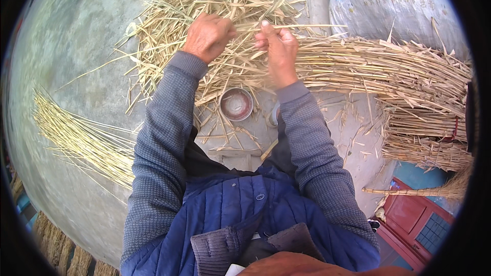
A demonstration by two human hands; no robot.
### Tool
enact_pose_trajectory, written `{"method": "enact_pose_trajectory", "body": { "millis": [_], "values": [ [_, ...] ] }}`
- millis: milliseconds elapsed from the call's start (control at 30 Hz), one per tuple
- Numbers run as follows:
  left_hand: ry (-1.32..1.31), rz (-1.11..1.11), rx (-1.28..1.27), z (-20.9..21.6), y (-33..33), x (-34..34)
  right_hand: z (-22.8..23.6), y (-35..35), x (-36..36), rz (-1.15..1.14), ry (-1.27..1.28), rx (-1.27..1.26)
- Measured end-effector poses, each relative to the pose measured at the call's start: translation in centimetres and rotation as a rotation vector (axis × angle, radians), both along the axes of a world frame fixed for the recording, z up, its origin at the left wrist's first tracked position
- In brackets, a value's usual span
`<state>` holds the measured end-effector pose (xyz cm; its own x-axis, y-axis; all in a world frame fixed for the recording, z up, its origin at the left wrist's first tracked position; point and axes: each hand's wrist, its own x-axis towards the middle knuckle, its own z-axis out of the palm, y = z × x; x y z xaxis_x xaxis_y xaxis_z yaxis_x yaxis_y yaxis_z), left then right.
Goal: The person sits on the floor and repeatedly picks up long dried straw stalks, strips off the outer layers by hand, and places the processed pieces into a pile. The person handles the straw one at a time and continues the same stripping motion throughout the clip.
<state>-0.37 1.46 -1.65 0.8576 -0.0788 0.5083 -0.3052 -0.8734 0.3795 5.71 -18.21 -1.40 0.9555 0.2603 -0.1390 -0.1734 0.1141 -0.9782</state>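
A thin straw-coloured reed stalk runs crosswise between my hands, and one end sticks out to the right. My left hand is closed in a fist, with the stalk coming out by its fingers. Thumb and fingers of my right hand pinch the same stalk, thumb on top. Under and behind both hands lies a loose heap of dry leaves and husks. To the right, a thick bundle of unstripped reeds reaches toward my right hand. Thinner bare stalks lie fanned out at my left.
A small round metal bowl stands on the concrete floor between my forearms. A white and blue sack fills the far right. More stacked reeds, a broom and a red wooden door are at the near right.
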Motion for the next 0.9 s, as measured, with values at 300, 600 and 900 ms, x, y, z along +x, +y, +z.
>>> {"method": "enact_pose_trajectory", "body": {
  "millis": [300,600,900],
  "values": [
    [0.223,0.124,-0.014,0.7,4.1,-1.8,1.3,-3.8,3.8,-0.004,0.022,0.121],
    [-0.069,0.074,-0.155,0.4,-1.8,0.6,1.4,-2.0,1.4,0.086,0.082,0.177],
    [-0.013,0.040,-0.233,0.9,-0.5,0.5,1.7,-2.5,1.6,0.260,-0.022,0.248]
  ]
}}
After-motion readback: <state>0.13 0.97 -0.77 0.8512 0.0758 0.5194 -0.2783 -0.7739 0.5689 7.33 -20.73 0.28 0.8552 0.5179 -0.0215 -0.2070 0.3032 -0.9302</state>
